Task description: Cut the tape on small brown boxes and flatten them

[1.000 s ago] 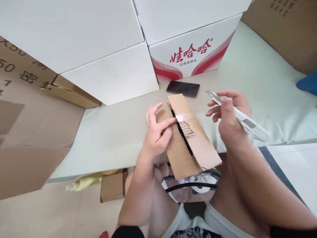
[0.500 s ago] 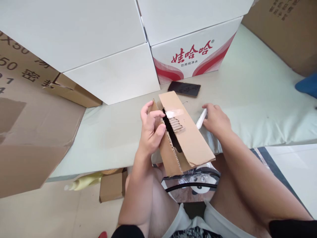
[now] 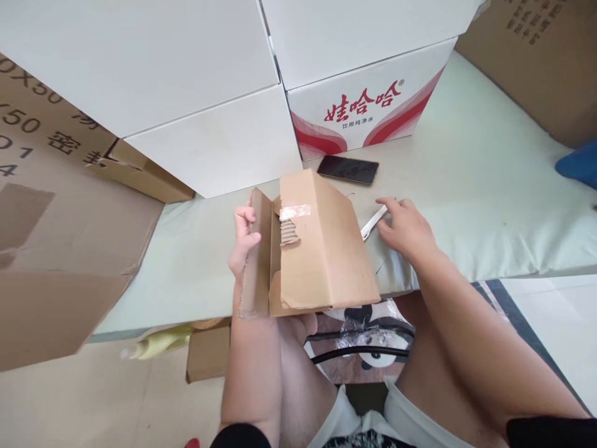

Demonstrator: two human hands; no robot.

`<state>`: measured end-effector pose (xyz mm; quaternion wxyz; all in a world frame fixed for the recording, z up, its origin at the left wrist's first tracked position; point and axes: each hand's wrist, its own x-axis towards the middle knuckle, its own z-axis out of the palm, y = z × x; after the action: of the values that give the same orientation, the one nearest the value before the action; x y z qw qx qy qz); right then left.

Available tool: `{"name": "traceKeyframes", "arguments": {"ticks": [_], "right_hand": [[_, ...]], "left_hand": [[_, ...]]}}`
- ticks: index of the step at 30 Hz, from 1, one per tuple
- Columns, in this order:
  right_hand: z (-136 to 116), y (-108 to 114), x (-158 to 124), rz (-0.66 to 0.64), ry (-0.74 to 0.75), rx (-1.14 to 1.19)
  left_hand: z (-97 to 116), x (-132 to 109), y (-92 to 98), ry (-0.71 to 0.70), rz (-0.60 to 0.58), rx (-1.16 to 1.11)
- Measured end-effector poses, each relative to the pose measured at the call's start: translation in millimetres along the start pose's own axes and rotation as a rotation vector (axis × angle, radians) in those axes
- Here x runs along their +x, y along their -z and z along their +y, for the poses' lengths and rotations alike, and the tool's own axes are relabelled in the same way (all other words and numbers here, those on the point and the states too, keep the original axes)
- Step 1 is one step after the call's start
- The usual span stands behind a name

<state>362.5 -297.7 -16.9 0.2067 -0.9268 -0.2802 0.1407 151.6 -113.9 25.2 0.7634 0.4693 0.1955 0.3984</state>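
Note:
A small brown cardboard box [image 3: 342, 249] stands tilted at the near edge of the cloth-covered surface, its top parted. Torn corrugation and a strip of clear tape mark one top flap [image 3: 298, 261]. My left hand [image 3: 242, 239] is at the box's raised left flap [image 3: 257, 261], thumb and fingers curled at its outer edge; part of the hand is behind the cardboard. Right of the box, my right hand [image 3: 405, 227] rests low over the surface, fingers closed around one end of a slim white utility knife [image 3: 374, 223]. Its other end points toward the box.
A dark phone [image 3: 348, 169] lies behind the box. Stacked white cartons [image 3: 209, 149] and a red-and-white water carton [image 3: 364, 102] stand at the back. Large brown cartons [image 3: 69, 236] flank the left; another [image 3: 536, 68] is back right, near a blue object [image 3: 578, 165].
The box has turned, its top flaps shifting left and its right side coming into view. My left hand has moved left with the flap, which has swung wider. The knife has shifted slightly.

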Motion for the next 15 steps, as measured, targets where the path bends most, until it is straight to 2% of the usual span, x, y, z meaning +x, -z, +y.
{"name": "traceKeyframes", "arguments": {"ticks": [3, 10, 13, 15], "right_hand": [[0, -1, 2, 0.037, 0.031, 0.125], [2, -8, 6, 0.066, 0.151, 0.469], [2, -6, 7, 0.086, 0.133, 0.668], [2, -1, 7, 0.063, 0.093, 0.844]], "left_hand": [[5, -5, 0.5, 0.015, -0.041, -0.133], [7, -5, -8.2, 0.075, 0.065, -0.18], [11, -2, -7.9, 0.142, 0.093, -0.155], [13, 0, -5.6, 0.216, 0.057, -0.13]]}}
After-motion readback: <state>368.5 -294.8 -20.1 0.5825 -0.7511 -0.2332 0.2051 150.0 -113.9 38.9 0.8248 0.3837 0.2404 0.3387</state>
